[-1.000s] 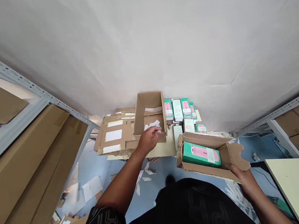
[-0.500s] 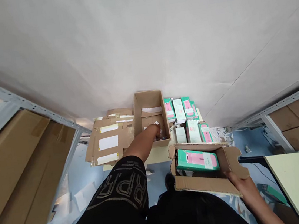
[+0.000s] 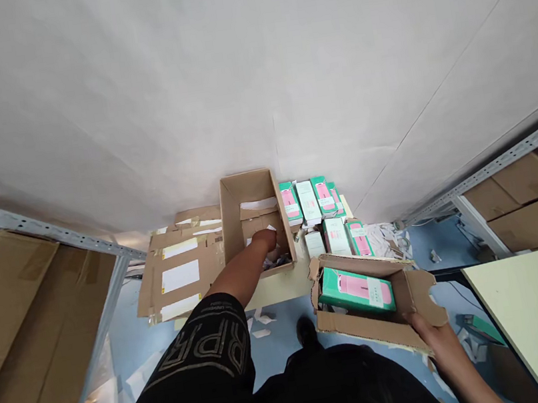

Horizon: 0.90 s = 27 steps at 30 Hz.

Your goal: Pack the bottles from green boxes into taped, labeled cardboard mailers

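"Pale wall [image 3: 251,83] is rising behind the deep carton [image 3: 247,188], which is standing on the tabletop [image 3: 282,288]. What's being held?"

"Inside the deep carton, the left hand [image 3: 265,239] is resting among paper slips [image 3: 275,261]. Its fingers are mostly hiding, so I can't tell whether they're pinching anything. To the right of the deep carton and nearer the wearer, the right hand [image 3: 433,332] is gripping one end of an open carton [image 3: 363,327], thumb inside the wall."

"And the green-and-pink box [image 3: 355,288]?"

"It's lying in that open carton, leaving a gap beside the right hand."

"So what's worrying you?"

"Only one hand is supporting it, and only at one end. If the load is dragging the far end down, the ragged cardboard could tear or tip, spilling the box towards the floor [image 3: 282,341]."

"Anything else?"

"Product boxes [image 3: 336,235] are standing just right of the deep carton; a swinging rim could topple them. Flattened cardboard [image 3: 207,261] is lying to its left, near the sleeve [image 3: 209,345], which could snag it."
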{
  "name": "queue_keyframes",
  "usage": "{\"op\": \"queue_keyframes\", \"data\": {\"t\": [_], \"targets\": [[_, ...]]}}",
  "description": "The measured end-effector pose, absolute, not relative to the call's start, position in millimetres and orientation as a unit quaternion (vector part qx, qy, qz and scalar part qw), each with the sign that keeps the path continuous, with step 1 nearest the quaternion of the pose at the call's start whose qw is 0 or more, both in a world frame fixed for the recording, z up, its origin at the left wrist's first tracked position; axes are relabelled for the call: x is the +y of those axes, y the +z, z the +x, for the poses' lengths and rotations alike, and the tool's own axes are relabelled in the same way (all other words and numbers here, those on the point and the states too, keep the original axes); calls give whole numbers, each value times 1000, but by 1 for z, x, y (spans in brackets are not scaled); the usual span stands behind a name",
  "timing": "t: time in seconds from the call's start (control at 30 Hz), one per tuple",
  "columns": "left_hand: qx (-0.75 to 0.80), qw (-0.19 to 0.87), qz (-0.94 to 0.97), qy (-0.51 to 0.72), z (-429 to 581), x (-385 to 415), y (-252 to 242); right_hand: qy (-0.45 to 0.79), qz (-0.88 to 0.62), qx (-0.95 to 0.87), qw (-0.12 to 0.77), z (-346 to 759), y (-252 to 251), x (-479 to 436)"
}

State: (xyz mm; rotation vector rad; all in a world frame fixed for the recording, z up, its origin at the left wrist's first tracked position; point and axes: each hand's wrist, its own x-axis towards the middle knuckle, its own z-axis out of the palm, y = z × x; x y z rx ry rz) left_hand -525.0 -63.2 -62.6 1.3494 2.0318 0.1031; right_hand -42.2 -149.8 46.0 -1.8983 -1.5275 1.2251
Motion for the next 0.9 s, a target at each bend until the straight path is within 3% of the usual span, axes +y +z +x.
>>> {"op": "queue_keyframes", "data": {"t": [0.2,0.33,0.43,0.63,0.73,0.9], "targets": [[833,236,492,87,-550,-81,-4,440,-670,-551,232,-38,42,-141],[814,181,467,295,-547,-115,49,440,-668,-545,252,-44,42,-133],[736,208,481,428,-512,-147,90,457,-660,-541,252,-52,48,-127],[568,280,678,374,-395,-175,148,485,-651,-526,255,-55,54,-119],[479,337,739,332,-356,-162,153,501,-645,-516,259,-44,54,-119],[464,333,746,341,-322,-139,143,481,-676,-480,286,6,45,-124]]}}
